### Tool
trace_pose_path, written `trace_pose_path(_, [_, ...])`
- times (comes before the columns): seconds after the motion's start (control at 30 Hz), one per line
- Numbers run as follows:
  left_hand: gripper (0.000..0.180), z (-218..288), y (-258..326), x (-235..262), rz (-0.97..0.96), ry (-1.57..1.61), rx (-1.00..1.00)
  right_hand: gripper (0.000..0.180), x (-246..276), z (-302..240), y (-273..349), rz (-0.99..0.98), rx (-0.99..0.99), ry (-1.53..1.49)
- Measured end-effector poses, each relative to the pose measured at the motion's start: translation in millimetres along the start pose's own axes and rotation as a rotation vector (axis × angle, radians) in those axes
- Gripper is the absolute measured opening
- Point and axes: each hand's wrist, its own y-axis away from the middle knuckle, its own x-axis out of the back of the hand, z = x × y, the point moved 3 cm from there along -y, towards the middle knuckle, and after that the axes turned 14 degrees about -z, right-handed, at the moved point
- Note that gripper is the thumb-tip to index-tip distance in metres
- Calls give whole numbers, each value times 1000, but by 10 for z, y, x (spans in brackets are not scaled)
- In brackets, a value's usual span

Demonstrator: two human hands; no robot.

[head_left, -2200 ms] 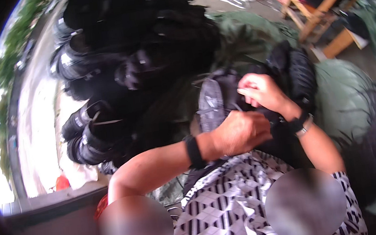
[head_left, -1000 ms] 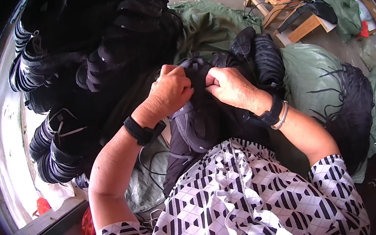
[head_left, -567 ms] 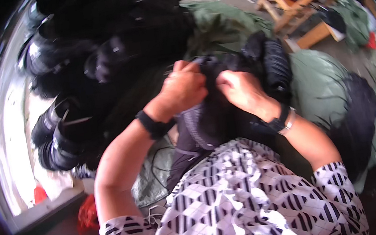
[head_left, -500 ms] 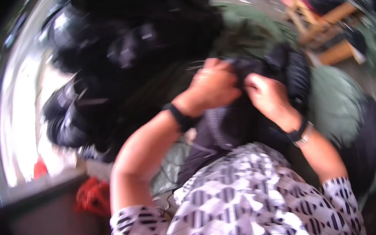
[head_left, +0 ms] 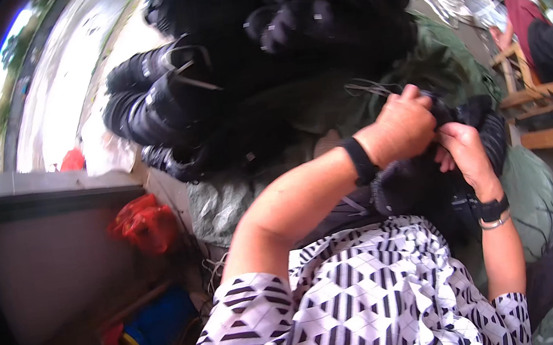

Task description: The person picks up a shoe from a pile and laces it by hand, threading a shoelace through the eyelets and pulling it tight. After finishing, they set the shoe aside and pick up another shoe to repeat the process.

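Note:
Above my lap, both hands work close together on a black bundle [head_left: 407, 186] of soft-looking pieces, whose exact kind I cannot make out. My left hand [head_left: 400, 127] is closed, and thin pale strands [head_left: 368, 86] stick out beyond its knuckles in loops. They look like cord or wire. My right hand [head_left: 464, 151] pinches with thumb and forefinger at the dark material beside the left fingers. What lies between the fingertips is too small and dark to name. Black wristbands circle both wrists.
A large pile of black bundles [head_left: 314, 35] rises ahead, some tied with pale strips. Green sacking [head_left: 454, 65] lies under and beside it. A red plastic bag [head_left: 147, 224] and a blue object [head_left: 164, 323] stand left. Wooden stools [head_left: 545, 92] and another seated person are at the right.
The view has swung left, so my hands and the pile appear farther right. My hands stay together at the black bundle, and the pale strands show more clearly.

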Motion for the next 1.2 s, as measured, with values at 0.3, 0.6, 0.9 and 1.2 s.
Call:
trace_pose_path(0.3, [15, -85, 42, 185, 72, 244, -124, 19, -7, 50, 3, -50, 30, -191])
trace_pose_path(0.6, [9, 176, 33, 204, -36, -177, -102, 5, 180, 32, 182, 580, 567, 203])
trace_pose_path(0.9, [7, 118, 6, 334, -172, -288, -193, 12, 56, 47, 556, 522, 535, 458])
trace_pose_path(1.2, [26, -209, 392, 281, -274, 966, 403, 33, -75, 142, 412, 436, 361, 614])
